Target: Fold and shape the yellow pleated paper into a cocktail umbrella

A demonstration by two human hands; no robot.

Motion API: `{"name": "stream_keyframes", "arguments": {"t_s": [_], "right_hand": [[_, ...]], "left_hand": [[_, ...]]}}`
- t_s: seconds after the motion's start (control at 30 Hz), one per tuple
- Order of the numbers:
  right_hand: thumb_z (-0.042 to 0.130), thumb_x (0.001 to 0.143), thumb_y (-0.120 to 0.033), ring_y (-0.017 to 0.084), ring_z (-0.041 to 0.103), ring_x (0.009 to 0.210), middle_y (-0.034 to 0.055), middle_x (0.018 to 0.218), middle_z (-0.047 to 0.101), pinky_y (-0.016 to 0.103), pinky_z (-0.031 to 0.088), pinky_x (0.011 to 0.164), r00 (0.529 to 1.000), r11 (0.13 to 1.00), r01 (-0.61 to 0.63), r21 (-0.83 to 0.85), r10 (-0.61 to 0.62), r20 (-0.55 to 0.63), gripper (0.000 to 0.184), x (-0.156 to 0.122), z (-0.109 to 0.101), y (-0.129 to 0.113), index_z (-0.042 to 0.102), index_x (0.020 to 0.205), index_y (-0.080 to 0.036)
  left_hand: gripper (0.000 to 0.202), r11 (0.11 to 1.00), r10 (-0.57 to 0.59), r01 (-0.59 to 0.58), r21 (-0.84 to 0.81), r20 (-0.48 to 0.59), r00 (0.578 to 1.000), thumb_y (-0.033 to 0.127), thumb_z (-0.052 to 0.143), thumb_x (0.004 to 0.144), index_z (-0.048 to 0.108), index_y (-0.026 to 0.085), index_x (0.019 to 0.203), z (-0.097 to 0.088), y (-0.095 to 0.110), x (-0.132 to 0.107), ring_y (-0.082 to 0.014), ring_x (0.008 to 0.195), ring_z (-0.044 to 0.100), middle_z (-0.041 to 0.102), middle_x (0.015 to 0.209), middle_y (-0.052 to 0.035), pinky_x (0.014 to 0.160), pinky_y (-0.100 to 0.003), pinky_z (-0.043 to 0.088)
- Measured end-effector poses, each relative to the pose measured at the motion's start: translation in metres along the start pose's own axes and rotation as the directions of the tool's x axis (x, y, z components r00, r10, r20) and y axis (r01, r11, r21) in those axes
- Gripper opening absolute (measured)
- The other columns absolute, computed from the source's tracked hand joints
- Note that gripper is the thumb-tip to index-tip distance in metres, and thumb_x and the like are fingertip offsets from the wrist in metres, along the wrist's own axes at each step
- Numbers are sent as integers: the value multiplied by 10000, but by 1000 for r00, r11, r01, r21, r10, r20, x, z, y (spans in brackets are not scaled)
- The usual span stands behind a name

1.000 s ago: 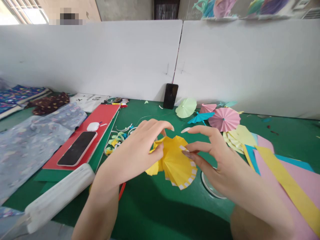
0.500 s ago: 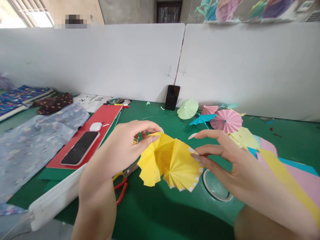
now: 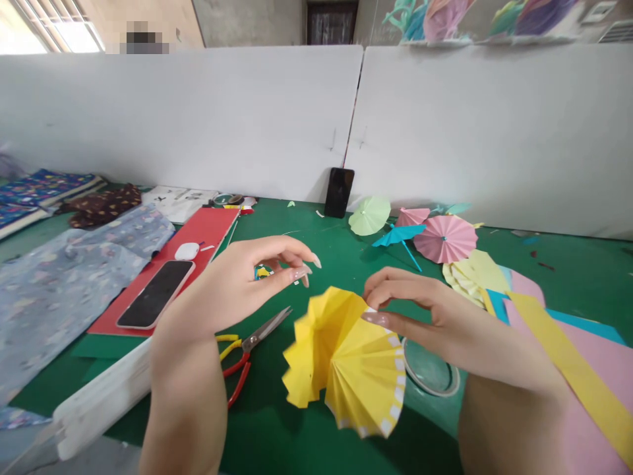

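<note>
A pleated yellow paper fan (image 3: 363,376), cut in a zigzag edge on one side, hangs above the green table. White squares line its right rim. My right hand (image 3: 420,307) pinches its upper edge between thumb and fingers. Just left of the paper, my left hand (image 3: 267,270) is apart from it, fingers loosely curved with a gap between index finger and thumb. A small white bit shows by its fingertips; whether they touch it I cannot tell. Scissors with red and yellow handles (image 3: 247,349) lie open beside my left wrist.
Small paper umbrellas in green (image 3: 370,216), blue (image 3: 398,235) and pink (image 3: 445,239) stand at the back right. Tape roll (image 3: 452,389), coloured sheets (image 3: 583,343) at right. Red folder (image 3: 210,227) with phone (image 3: 155,293) at left; another phone (image 3: 339,192) leans on the white partition (image 3: 198,119).
My left hand has let go of the yellow paper. The paper has swung lower and tilted, now held only by my right hand, which has moved slightly left.
</note>
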State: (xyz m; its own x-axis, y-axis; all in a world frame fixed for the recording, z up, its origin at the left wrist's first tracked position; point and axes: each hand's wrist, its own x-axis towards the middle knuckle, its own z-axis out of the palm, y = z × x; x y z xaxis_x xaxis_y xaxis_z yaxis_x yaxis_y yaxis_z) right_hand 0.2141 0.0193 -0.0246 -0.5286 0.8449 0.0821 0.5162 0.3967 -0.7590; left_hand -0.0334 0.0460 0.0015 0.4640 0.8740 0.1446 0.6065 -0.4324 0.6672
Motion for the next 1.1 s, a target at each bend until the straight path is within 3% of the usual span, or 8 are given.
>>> {"name": "stream_keyframes", "arguments": {"t_s": [0.1,0.2,0.33,0.43,0.57,0.7,0.93,1.1], "right_hand": [[536,901,-292,130,598,882,10,1029,581,260,492,769,999,999,47,27,-47,21,113,2,-3,3,618,837,-249],[523,907,-306,145,585,1005,22,1136,559,286,481,856,1000,999,30,28,-30,3,125,0,-3,4,618,851,-248],[526,895,-339,201,576,1101,35,1251,565,366,460,938,1000,1000,15,20,-15,-5,138,-1,-1,5,627,866,-250],[510,899,-329,200,631,981,37,1083,663,344,497,871,998,998,31,58,-34,47,152,0,-1,4,631,910,-239],[485,919,-300,170,637,946,16,1052,678,282,510,813,992,988,11,155,-30,122,144,3,-3,0,601,886,-220],[488,919,-280,177,605,1058,22,1175,638,300,486,887,991,987,-6,163,-15,132,130,1,-6,-4,585,859,-218],[506,914,-284,167,580,1110,7,1205,628,297,436,965,993,988,-16,151,-2,116,138,-2,-6,-4,586,824,-216],[495,922,-264,142,594,1082,6,1184,642,265,437,941,993,988,-19,152,0,121,126,-2,-6,-3,564,833,-208]], "left_hand": [[167,1000,22,-22,-13,-2,1000,330,531,890,612,272,1024,1,-2,0,-111,890,651,679,1009,34,747,-174,521],[443,993,89,-88,79,-18,996,482,595,828,479,338,1232,8,3,-8,-160,1114,566,557,1260,25,863,-219,509],[697,962,168,-191,196,126,978,504,589,825,205,416,1401,19,18,-21,-206,1281,417,341,1443,2,928,-286,495],[477,911,251,-323,257,277,928,381,508,907,338,407,1352,24,29,-27,-223,1267,410,311,1439,-12,944,-340,480],[312,849,334,-448,278,374,865,326,557,882,542,319,1193,23,37,-28,-239,1124,483,495,1181,-46,936,-406,462],[198,846,307,-435,309,386,870,323,569,873,602,263,1058,23,42,-29,-227,999,515,532,1029,-41,895,-412,462],[384,822,364,-476,314,353,862,385,581,861,502,330,1233,39,44,-34,-211,919,539,551,1002,-16,815,-368,461],[193,841,306,-427,334,358,882,356,633,826,606,234,973,43,47,-34,-211,873,541,587,936,-9,789,-358,449]]}}
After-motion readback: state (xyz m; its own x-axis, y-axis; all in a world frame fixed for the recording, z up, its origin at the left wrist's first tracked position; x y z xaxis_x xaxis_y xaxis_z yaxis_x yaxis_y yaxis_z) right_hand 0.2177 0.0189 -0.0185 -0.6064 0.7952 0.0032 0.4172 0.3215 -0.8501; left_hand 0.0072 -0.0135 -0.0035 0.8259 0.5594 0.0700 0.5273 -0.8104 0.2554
